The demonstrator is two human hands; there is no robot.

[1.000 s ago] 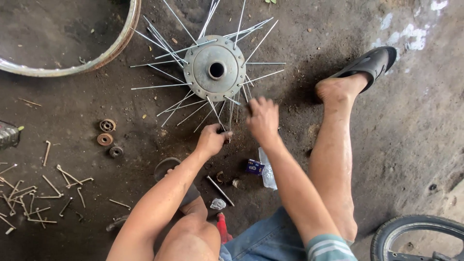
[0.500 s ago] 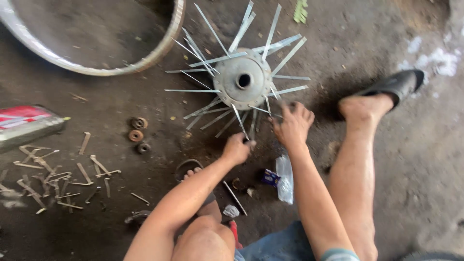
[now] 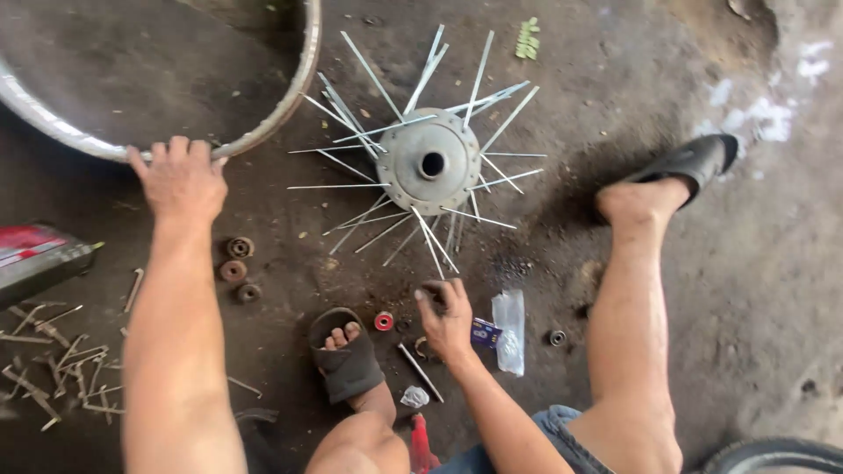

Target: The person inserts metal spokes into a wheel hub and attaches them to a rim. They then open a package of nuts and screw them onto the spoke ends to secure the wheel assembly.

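Note:
A grey metal wheel hub (image 3: 430,161) lies on the dirty concrete floor with several loose silver spokes (image 3: 353,132) fanning out from it. My left hand (image 3: 180,180) is stretched out to the metal wheel rim (image 3: 263,123) at the upper left, fingers on its edge. My right hand (image 3: 446,318) rests low on the floor below the hub, fingers curled over a small dark part. A small red ring (image 3: 384,320) lies just left of that hand.
Three round bearings (image 3: 235,270) sit left of centre. A pile of old spokes (image 3: 53,364) and a red box (image 3: 39,257) lie at far left. A clear plastic bag (image 3: 509,329), metal rod (image 3: 420,371), my sandalled feet (image 3: 347,355) and a tyre (image 3: 773,456) surround me.
My left hand left the hub's spokes and reached up-left to the rim. My right hand drew back from the spokes down to the floor.

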